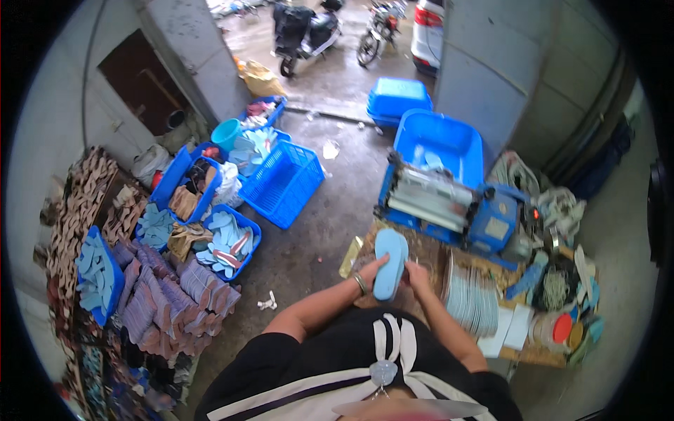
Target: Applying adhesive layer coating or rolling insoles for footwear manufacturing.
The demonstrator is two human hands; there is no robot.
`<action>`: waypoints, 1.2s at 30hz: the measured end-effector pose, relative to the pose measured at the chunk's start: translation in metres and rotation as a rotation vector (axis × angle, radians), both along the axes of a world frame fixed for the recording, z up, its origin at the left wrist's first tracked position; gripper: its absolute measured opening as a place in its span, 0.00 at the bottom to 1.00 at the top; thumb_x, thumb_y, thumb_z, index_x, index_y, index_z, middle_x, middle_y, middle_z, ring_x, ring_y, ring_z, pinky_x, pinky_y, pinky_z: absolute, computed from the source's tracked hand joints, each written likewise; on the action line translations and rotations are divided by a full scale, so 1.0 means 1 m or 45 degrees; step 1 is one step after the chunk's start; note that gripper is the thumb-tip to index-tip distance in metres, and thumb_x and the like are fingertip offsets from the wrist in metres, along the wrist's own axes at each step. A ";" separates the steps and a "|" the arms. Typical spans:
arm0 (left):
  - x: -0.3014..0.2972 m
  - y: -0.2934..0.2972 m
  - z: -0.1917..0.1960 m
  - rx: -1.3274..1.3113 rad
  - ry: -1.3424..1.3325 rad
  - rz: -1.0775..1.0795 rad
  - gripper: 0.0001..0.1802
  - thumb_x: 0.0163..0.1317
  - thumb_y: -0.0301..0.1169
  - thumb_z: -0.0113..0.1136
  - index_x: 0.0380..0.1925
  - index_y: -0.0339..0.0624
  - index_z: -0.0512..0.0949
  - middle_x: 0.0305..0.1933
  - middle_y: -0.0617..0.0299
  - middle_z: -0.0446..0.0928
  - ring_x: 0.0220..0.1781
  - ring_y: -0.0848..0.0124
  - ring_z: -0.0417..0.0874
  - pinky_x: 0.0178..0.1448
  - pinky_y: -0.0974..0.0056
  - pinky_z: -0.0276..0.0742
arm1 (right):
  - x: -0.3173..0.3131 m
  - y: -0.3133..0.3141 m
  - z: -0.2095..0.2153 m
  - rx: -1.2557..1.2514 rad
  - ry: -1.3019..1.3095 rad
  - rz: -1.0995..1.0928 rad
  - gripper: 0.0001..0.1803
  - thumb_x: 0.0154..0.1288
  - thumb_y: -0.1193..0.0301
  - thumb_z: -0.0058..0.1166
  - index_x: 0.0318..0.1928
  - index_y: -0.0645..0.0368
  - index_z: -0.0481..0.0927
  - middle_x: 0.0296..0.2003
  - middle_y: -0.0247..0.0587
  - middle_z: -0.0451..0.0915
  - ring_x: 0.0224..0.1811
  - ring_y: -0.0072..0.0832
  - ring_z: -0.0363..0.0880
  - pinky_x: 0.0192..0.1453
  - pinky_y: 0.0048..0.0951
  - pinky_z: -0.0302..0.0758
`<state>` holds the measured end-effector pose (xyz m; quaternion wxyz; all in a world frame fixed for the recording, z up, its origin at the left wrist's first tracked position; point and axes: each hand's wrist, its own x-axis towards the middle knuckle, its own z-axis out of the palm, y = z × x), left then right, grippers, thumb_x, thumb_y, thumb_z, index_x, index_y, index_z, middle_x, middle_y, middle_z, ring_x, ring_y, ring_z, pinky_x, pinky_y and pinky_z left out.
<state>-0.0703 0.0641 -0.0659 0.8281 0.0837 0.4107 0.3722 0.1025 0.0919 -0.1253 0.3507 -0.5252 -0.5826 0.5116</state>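
Light-blue shoe soles (388, 270), at least two lying one on another, are held upright in front of my body. My left hand (372, 272) grips their left side, with the thumb on the face. At the right edge, my right hand (419, 277) is closed with its fingertips against the soles; part of its fingers is hidden. Just right of it, a long row of stacked pale-blue soles (472, 302) stands on the wooden worktable (379, 231). Beyond the hands is a blue machine with metal rollers (432, 200).
A blue tub (463, 133) stands behind the machine. To the left are a blue crate (291, 186), a bin of blue soles (228, 242) and bundled purple-brown soles (165, 298). Jars with a red lid (562, 328) sit at the table's right end. Motorbikes (309, 31) are outside the doorway.
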 end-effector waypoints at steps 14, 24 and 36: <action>-0.041 -0.001 0.054 0.508 -0.381 0.292 0.37 0.57 0.46 0.49 0.60 0.34 0.53 0.58 0.44 0.63 0.55 0.54 0.72 0.49 0.53 0.75 | 0.049 0.021 0.135 0.633 -0.427 -0.284 0.14 0.58 0.67 0.52 0.45 0.51 0.79 0.48 0.41 0.75 0.41 0.34 0.79 0.40 0.29 0.75; -0.031 -0.005 0.078 0.438 -0.640 0.285 0.35 0.56 0.43 0.50 0.59 0.33 0.56 0.59 0.45 0.62 0.57 0.55 0.69 0.58 0.52 0.67 | 0.034 0.042 0.092 1.035 -0.970 -0.412 0.13 0.55 0.64 0.55 0.42 0.49 0.78 0.47 0.39 0.76 0.43 0.34 0.78 0.41 0.30 0.76; -0.036 0.002 0.048 0.355 -0.283 0.268 0.26 0.56 0.31 0.51 0.54 0.36 0.61 0.54 0.51 0.68 0.50 0.59 0.74 0.53 0.54 0.73 | 0.027 0.090 0.063 0.697 -1.136 -0.141 0.24 0.55 0.63 0.54 0.54 0.49 0.69 0.58 0.45 0.63 0.53 0.41 0.70 0.48 0.37 0.73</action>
